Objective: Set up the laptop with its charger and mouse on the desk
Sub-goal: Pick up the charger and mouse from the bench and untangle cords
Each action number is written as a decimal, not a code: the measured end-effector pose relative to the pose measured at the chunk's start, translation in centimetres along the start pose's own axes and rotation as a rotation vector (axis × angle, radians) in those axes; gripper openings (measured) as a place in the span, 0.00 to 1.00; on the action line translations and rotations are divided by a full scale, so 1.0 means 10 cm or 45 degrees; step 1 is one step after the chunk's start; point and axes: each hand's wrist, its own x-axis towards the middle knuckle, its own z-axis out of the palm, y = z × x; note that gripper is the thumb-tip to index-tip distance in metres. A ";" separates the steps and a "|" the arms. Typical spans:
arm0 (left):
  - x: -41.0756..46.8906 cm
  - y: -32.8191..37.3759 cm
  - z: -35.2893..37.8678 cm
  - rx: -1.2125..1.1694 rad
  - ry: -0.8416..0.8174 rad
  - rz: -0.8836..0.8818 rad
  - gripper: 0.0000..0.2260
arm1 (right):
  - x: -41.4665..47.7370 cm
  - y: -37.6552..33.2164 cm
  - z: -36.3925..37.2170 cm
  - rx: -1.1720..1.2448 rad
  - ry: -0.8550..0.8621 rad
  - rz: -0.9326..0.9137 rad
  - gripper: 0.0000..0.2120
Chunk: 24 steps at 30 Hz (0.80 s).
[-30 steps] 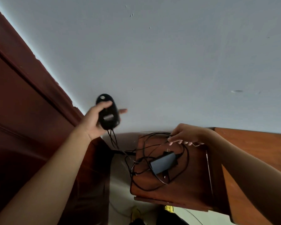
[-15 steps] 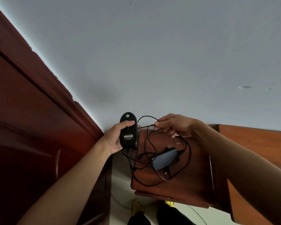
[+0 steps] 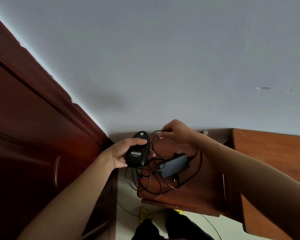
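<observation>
Your left hand (image 3: pixel 123 151) grips the black mouse (image 3: pixel 138 149), underside up, label facing you. Thumb lies across the upper body; fingertips show at the mouse's 3 o'clock edge. The mouse is lifted, at the 9 o'clock edge of the small wooden surface (image 3: pixel 206 191).

Your right hand (image 3: pixel 176 131) is closed in a pinch on a thin black cable (image 3: pixel 155 134), at 1 o'clock from the mouse. The cable arcs up from the tangle to your fingertips; whose cable it is, mouse's or charger's, you cannot tell from here.

The charger brick (image 3: pixel 174 164), dark grey and rectangular, lies flat on the surface at 4 o'clock from the mouse, just beside it but not touching. Plug prongs stick up near its 12 o'clock end.

Loose black cords loop around the brick, spilling over the surface's 9 o'clock edge and hanging below the mouse.

A dark red wooden door (image 3: pixel 33 135) fills the 9 o'clock side. A pale wall (image 3: pixel 163 58) takes the upper frame. A second wooden piece (image 3: pixel 275 161) stands at 3 o'clock. Pale floor (image 3: pixel 126 222) shows at 6 o'clock, with something yellow, unclear.
</observation>
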 end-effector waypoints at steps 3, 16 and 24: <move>0.00 -0.05 -0.02 0.087 0.008 -0.053 0.20 | -0.01 0.17 0.15 0.012 -0.007 0.077 0.12; 0.01 -0.51 -0.43 -0.065 0.353 -0.069 0.16 | -0.07 1.26 0.32 -0.441 0.096 0.514 0.25; 0.10 -1.14 -0.51 -0.165 0.668 -0.135 0.20 | 0.17 1.72 1.17 -0.978 -0.400 0.335 0.33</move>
